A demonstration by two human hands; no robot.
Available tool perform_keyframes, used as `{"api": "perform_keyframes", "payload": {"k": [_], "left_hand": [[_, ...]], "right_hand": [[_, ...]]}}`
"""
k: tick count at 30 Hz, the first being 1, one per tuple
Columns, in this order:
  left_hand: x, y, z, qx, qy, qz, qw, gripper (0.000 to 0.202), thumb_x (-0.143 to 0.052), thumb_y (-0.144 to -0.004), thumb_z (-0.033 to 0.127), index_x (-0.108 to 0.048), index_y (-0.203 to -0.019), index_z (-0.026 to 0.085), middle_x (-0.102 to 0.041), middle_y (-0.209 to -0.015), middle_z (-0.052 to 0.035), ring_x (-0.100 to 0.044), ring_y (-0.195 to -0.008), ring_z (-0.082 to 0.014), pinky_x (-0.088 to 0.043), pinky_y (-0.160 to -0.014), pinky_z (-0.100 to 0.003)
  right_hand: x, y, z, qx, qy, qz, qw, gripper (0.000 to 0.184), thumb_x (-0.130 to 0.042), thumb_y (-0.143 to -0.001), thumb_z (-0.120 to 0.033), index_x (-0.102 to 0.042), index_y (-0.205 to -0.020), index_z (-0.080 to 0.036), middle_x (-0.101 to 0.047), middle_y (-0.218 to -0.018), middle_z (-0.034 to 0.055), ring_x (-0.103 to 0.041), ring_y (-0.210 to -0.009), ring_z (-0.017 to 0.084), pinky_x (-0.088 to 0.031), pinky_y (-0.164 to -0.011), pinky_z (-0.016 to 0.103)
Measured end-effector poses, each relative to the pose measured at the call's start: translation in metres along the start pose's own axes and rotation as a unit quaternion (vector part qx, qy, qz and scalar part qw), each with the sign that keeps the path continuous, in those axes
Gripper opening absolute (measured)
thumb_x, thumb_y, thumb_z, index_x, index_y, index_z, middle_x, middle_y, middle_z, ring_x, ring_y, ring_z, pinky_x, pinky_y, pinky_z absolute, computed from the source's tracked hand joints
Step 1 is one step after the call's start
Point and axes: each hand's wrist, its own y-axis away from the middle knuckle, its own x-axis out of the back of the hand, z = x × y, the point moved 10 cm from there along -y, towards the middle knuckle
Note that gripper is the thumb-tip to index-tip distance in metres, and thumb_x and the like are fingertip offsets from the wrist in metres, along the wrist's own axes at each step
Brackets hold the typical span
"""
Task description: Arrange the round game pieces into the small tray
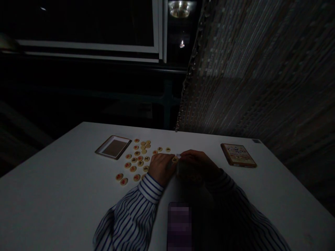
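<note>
My left hand [161, 166] is closed, with a round Chinese chess piece [175, 159] with a dark character at its fingertips. Close to it, my right hand [197, 162] is bent, and a small white scrap [178, 156], perhaps tissue, shows at its fingertips by the piece. Shadow hides most of the right fingers. More round wooden chess pieces lie loose to the left of my hands. Some, such as one piece [127, 165], bear red characters. Others, like a piece [140, 163], have dark ones, and a few show plain faces [143, 151].
An open shallow box [113, 147] lies on the white table [65, 181] at the back left. A closed box or lid with printed writing [238, 155] lies to the right. A phone-like dark object [179, 223] is near the front edge. Bead-string curtain [235, 69] hangs behind.
</note>
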Motion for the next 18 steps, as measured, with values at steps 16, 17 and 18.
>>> {"api": "perform_keyframes", "payload": {"k": [16, 17, 18], "left_hand": [[-0.024, 0.013, -0.004, 0.020, 0.025, -0.005, 0.999, 0.023, -0.051, -0.075, 0.028, -0.058, -0.094, 0.017, -0.065, -0.087, -0.0054, -0.056, -0.083, -0.0197, -0.042, -0.075, -0.035], [-0.025, 0.014, -0.004, 0.024, 0.026, -0.005, 0.999, 0.022, -0.050, -0.076, 0.028, -0.058, -0.093, 0.017, -0.065, -0.086, -0.0053, -0.056, -0.082, -0.0197, -0.042, -0.074, -0.035], [-0.026, 0.016, -0.005, 0.030, 0.027, -0.003, 0.999, 0.022, -0.050, -0.076, 0.029, -0.059, -0.092, 0.017, -0.065, -0.086, -0.0053, -0.056, -0.082, -0.0197, -0.042, -0.074, -0.035]], "right_hand": [[0.017, -0.006, 0.008, 0.052, 0.080, 0.016, 0.995, 0.021, -0.050, -0.076, -0.032, -0.060, -0.085, -0.016, -0.065, -0.078, 0.0052, -0.058, -0.071, 0.015, -0.045, -0.064, 0.025], [0.016, -0.006, 0.006, 0.061, 0.083, 0.015, 0.995, 0.020, -0.050, -0.076, -0.031, -0.060, -0.084, -0.016, -0.064, -0.078, 0.0053, -0.058, -0.071, 0.014, -0.045, -0.064, 0.025], [0.013, -0.006, 0.005, 0.069, 0.081, 0.012, 0.994, 0.019, -0.050, -0.076, -0.029, -0.060, -0.083, -0.015, -0.064, -0.077, 0.0053, -0.058, -0.071, 0.014, -0.045, -0.065, 0.026]]}}
